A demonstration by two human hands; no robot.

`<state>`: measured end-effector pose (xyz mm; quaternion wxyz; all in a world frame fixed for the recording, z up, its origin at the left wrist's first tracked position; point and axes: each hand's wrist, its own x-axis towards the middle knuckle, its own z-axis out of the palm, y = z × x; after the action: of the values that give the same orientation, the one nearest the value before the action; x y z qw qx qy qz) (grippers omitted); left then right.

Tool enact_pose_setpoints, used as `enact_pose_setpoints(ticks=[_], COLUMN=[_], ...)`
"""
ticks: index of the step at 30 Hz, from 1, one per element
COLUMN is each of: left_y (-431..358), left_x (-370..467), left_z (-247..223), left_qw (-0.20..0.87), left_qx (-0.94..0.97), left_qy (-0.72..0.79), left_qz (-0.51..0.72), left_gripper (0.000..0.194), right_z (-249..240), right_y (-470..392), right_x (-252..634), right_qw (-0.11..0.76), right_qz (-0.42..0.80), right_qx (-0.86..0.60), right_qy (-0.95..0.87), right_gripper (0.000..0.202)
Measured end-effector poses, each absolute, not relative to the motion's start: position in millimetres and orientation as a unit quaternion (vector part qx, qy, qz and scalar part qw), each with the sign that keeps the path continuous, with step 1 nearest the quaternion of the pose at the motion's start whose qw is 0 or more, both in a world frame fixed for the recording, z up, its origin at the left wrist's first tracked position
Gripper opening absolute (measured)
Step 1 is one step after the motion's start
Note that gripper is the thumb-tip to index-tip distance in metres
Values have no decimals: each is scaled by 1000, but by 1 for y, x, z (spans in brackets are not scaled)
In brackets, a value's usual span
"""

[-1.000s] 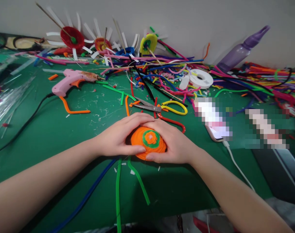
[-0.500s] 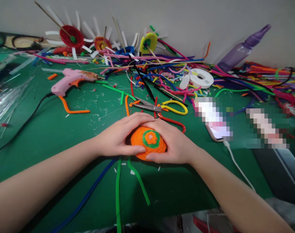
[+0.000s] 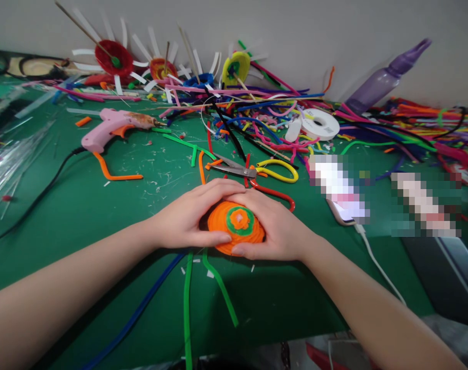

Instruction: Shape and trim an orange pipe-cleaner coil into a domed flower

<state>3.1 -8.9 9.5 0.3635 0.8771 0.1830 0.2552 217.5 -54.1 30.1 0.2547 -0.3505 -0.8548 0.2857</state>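
Observation:
Between my two hands is an orange coiled disc [image 3: 236, 245] made of pipe cleaner, with a green ring and a small pale centre. My left hand [image 3: 191, 213] wraps its left side, thumb along the near edge. My right hand [image 3: 276, 223] closes round the right side, and its fingers meet the left ones at the far edge. Beyond the hands lie open scissors [image 3: 243, 171] with one yellow and one red handle. Green pipe cleaners [image 3: 187, 308] and a blue pipe cleaner [image 3: 141, 308] lie on the near side. The disc's underside is hidden.
A pink glue gun [image 3: 110, 128] with a black cord lies at left. Finished-looking discs on sticks, such as a red disc [image 3: 113, 59], lean along the wall. A white spool [image 3: 320, 124], a purple bottle [image 3: 388, 77], a charging phone [image 3: 345, 213] and heaped pipe cleaners [image 3: 422, 121] stand or lie rightward.

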Motion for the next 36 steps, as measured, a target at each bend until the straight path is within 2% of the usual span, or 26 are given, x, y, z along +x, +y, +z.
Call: enact_pose_setpoints(ticks=[11, 18, 26, 36], left_y=[-9, -10, -11, -11], left_x=[3, 3, 3, 2], left_z=[10, 13, 11, 11], left_qw=[351, 346, 340, 313], left_qx=[880, 880, 882, 888], left_qy=[172, 172, 171, 171], left_qz=[270, 275, 278, 289], left_gripper=[65, 68, 67, 64], right_z=[31, 31, 32, 30], right_y=[-55, -52, -54, -55], right_x=[217, 220, 219, 218], right_qw=[255, 270, 265, 285], right_qz=[282, 260, 279, 255], right_qx=[-351, -322, -348, -344], right_qy=[-856, -869, -855, -858], right_gripper=[59, 75, 57, 55])
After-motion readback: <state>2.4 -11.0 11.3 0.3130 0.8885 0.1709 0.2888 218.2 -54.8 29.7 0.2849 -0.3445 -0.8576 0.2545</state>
